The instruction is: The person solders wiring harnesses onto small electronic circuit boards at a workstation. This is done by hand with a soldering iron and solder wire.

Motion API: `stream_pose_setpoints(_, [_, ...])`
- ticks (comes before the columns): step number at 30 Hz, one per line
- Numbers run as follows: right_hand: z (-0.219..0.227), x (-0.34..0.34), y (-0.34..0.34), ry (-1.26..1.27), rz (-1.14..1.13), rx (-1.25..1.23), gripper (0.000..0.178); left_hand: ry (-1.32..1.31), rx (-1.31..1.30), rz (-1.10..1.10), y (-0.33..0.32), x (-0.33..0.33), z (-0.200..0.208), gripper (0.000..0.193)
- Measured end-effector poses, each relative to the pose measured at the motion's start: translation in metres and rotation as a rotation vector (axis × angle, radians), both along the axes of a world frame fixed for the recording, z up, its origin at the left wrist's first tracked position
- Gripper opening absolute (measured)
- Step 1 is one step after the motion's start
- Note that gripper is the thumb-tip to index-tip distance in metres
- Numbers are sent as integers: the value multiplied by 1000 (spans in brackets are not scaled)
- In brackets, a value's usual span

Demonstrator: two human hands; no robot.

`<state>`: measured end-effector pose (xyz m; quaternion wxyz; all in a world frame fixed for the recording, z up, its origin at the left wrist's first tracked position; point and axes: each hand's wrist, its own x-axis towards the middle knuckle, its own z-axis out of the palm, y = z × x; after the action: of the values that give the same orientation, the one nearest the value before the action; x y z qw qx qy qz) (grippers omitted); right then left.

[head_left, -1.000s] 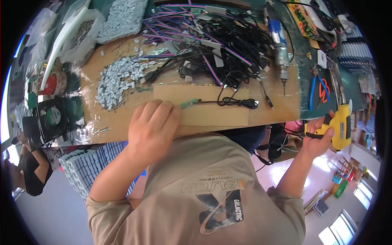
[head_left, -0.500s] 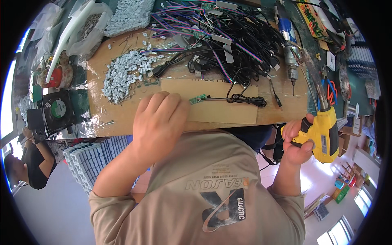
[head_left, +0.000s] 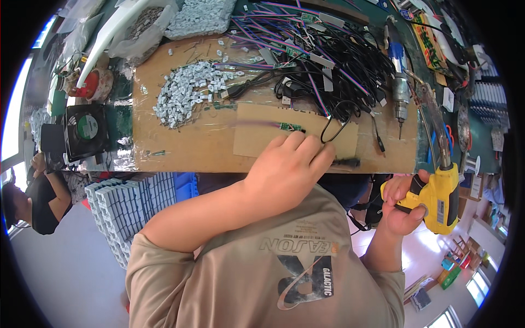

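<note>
My left hand [head_left: 290,170] is closed, with curled fingers, on a black cable [head_left: 338,124] at the front of a cardboard piece [head_left: 252,143]. Part of the cable loops up beyond the fingers; its coiled part is mostly hidden behind the hand. Just past the knuckles lies a small green circuit board [head_left: 290,127], with blurred purplish wires running off to its left. At the right, beyond the table's front edge, my right hand [head_left: 402,203] wraps the grip of a yellow soldering gun [head_left: 442,201]. Its metal barrel points up and away.
A heap of small white parts [head_left: 188,90] lies left of the cardboard. Behind it is a tangle of black cables [head_left: 350,71] with coloured wires. A drill [head_left: 401,90] lies at the right. A black fan [head_left: 87,130] stands far left, near another person [head_left: 46,194].
My left hand has moved right, from beside the circuit board onto the black cable. Wires left of the board now show. My right hand still holds the soldering gun; the whole view has shifted.
</note>
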<state>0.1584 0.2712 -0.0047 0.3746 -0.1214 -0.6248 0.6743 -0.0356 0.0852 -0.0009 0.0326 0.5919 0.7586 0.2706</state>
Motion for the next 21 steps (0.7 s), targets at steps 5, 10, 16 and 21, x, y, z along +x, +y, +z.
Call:
stream_pose_setpoints(5, [16, -15, -18, -41, 189, -174, 75, -14, 152, -220, -21, -17, 6, 33])
stream_pose_setpoints(10, [12, -59, -36, -42, 472, -486, 67, -50, 175, -306, -34, -27, 4, 29])
stream_pose_setpoints(16, [13, -99, -60, 40, 525, -527, 67, -190, 13, -104, -37, -20, 19, 31])
stream_pose_setpoints(21, [-2, -115, -60, 40, 563, -537, 63, -51, 0, -140, -43, -26, 20, 18])
